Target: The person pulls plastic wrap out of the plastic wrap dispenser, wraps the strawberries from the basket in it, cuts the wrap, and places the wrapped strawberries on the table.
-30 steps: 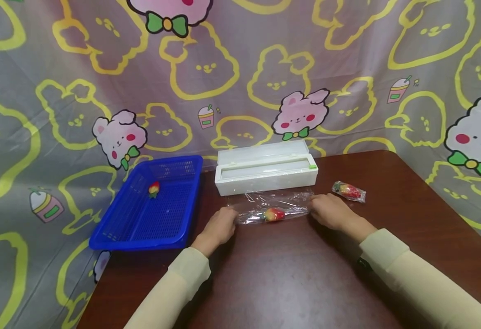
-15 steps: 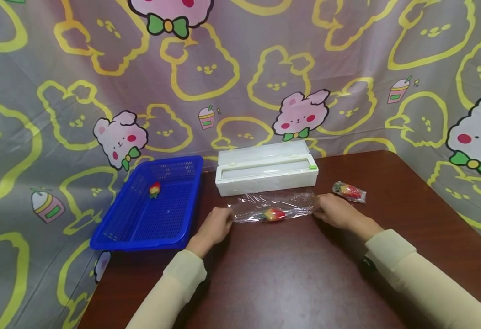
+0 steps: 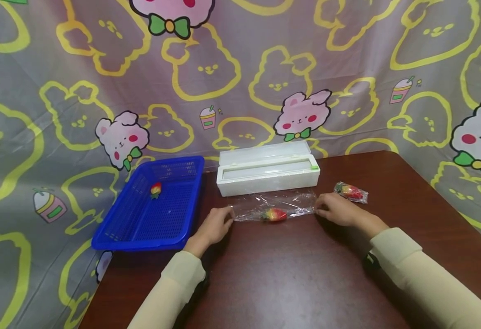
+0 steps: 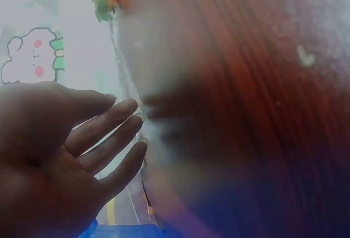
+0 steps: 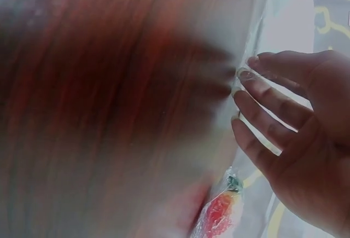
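Observation:
A strawberry (image 3: 274, 214) with green leaves lies on the near part of a sheet of clear plastic wrap (image 3: 300, 199), rolled or folded around it. My left hand (image 3: 215, 225) holds the wrap's left end between thumb and fingertips, low over the table. At the opposite end, my right hand (image 3: 336, 209) pinches the wrap, its fingertips on the film in the right wrist view. Behind the wrap stands a white cling film dispenser box (image 3: 267, 183) with its lid up. Just beyond my right hand is another strawberry (image 3: 350, 191) wrapped in film.
A blue plastic basket (image 3: 183, 235) stands at the left on the brown table (image 3: 290, 274), with one unwrapped strawberry (image 3: 156, 189) inside. A patterned curtain (image 3: 240, 68) hangs right behind the table.
My hands have moved slightly apart, drawing the wrap's two ends outward. My left thumb now stands farther from the fingers. The strawberry in the wrap has barely shifted.

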`<state>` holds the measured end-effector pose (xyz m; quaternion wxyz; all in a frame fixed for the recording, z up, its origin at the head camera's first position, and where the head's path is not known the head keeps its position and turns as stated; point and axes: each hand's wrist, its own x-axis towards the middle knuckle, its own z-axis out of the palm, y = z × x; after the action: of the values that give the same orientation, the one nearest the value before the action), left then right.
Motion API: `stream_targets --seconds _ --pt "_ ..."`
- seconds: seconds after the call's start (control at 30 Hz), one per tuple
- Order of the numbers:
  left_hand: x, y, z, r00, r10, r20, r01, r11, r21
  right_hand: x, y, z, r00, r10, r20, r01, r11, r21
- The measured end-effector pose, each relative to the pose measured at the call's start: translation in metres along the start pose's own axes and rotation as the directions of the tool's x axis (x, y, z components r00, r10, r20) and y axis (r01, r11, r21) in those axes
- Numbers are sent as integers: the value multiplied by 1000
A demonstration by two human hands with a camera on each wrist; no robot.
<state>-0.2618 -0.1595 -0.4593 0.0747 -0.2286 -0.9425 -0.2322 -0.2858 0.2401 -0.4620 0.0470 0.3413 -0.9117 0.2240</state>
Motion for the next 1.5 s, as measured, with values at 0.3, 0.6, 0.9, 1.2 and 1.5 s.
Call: stream_targets --seconds 0.3,0.6,0.9,1.2,1.5 --pt "2 -2 1 1000 -4 -10 4 1000 -17 3 3 -5 998 44 40 -47 996 76" --pt "11 -2 3 999 -32 -29 32 999 -29 8 7 -7 996 75 42 -79 991 106" --pt "24 0 4 995 -79 -56 79 997 12 19 17 -5 990 135 42 -141 971 194" --pt "37 -2 6 986 -159 -41 162 985 67 36 23 0 977 209 38 -212 971 111" --pt "43 -4 8 966 -257 -11 257 962 97 42 20 3 971 238 27 -239 965 108"
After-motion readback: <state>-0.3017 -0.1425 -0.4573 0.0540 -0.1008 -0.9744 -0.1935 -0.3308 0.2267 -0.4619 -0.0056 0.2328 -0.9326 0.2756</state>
